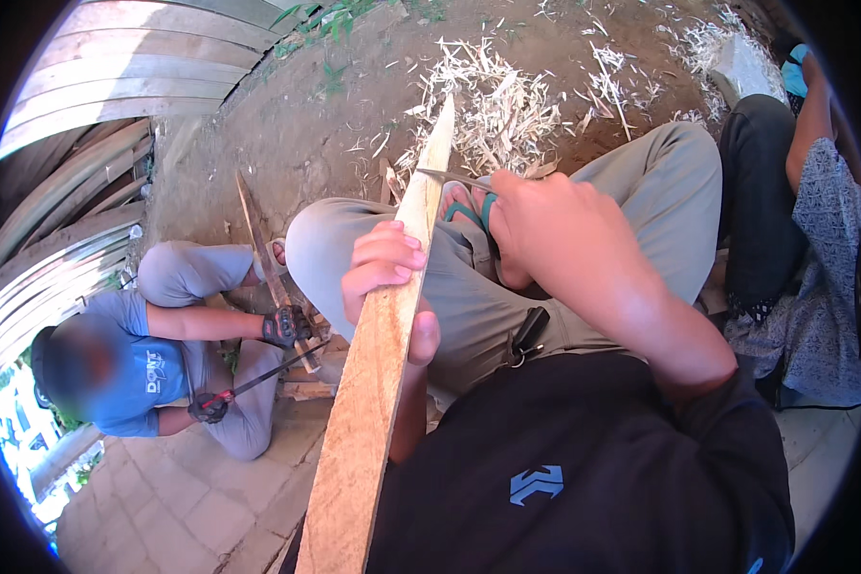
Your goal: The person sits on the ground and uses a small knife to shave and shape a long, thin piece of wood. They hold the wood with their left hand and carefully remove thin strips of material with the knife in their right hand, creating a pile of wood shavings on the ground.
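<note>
A long pale wooden plank [359, 421] runs from the lower edge up across my lap and tapers to a point at its far end. My left hand [383, 266] is closed around it at mid-length, fingers over the top face and thumb on the near right edge. In my right hand [560, 225] is a knife [452, 179], its handle mostly hidden by my fist. The blade lies across the tapered part of the plank, beyond my left fingers; whether it bites into the wood I cannot tell.
Wood shavings [502, 105] are heaped on the bare ground past my feet. At left a seated person in gloves [148, 368] holds a blade with a red handle against another wooden stick [263, 244]. Someone in patterned cloth [804, 325] sits close at right. Stacked boards [143, 67] stand far left.
</note>
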Available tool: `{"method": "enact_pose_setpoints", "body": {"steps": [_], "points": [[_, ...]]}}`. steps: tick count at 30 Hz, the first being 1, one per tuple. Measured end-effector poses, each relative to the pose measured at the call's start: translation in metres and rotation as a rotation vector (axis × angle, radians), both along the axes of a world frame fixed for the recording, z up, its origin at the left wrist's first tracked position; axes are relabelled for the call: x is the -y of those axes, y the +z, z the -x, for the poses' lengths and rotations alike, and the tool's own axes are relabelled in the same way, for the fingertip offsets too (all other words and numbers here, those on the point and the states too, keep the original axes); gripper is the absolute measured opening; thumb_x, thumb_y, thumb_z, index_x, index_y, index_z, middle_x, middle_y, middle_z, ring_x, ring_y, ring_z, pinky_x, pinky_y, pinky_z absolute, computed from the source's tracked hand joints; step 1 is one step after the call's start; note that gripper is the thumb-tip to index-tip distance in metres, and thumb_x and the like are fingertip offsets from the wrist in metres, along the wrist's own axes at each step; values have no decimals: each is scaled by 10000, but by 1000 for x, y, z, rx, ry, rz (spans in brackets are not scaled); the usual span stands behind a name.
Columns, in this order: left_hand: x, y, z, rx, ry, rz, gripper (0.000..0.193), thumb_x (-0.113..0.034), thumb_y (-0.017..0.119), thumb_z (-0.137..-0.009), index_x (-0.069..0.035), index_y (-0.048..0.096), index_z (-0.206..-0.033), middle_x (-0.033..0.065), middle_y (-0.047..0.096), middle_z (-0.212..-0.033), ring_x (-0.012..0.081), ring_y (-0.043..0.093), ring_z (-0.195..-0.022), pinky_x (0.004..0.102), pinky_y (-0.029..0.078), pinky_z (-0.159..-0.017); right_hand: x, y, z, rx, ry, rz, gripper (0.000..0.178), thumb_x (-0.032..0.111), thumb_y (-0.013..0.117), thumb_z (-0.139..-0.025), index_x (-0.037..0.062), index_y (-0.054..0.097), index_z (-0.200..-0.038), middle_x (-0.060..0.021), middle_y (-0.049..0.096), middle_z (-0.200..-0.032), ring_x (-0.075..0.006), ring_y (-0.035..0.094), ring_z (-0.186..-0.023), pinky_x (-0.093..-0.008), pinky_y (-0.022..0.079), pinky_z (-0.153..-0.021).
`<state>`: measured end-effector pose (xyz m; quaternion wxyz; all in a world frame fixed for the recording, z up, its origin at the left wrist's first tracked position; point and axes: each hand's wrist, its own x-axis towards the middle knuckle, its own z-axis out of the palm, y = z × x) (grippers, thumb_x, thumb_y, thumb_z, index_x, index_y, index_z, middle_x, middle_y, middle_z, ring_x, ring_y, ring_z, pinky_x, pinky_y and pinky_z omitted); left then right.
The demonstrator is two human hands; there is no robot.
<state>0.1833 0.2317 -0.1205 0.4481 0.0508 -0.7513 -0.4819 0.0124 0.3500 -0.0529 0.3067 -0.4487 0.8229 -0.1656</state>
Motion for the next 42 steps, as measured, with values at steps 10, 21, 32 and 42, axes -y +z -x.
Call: {"method": "enact_pose_setpoints", "body": {"steps": [10, 21, 32, 42], "points": [[-3, -1, 4, -47, 52, -23, 406, -367, 654, -831, -91, 457, -1053, 116, 543, -962, 278, 545, -963, 531, 409, -1013, 1, -7, -12, -40, -30, 15, 141, 59, 587, -912, 14, 647, -1032, -205, 733, -854, -394, 752, -838, -486, 606, -705], [1, 2, 4, 7, 1, 7, 413, -386, 654, -825, -96, 464, -1049, 113, 546, -958, 278, 549, -948, 538, 411, -1017, 0, 0, -3, 4, -46, -27, 136, 67, 588, -919, 15, 653, -1027, -205, 736, -852, -376, 756, -842, -476, 609, -715], [2, -1, 6, -46, 20, -30, 416, -380, 659, -834, -88, 468, -1059, 112, 545, -964, 274, 544, -975, 527, 399, -1034, 0, 1, -11, -105, -32, 57, 112, 69, 600, -913, 13, 646, -997, -175, 742, -861, -353, 762, -796, -430, 618, -668], [1, 3, 3, -5, 32, -28, 427, -392, 665, -830, -88, 466, -1052, 112, 551, -963, 277, 547, -962, 536, 410, -1028, 3, 0, -7, -78, -29, -52, 98, 59, 609, -908, 27, 650, -991, -167, 745, -866, -332, 765, -834, -432, 616, -691]]}}
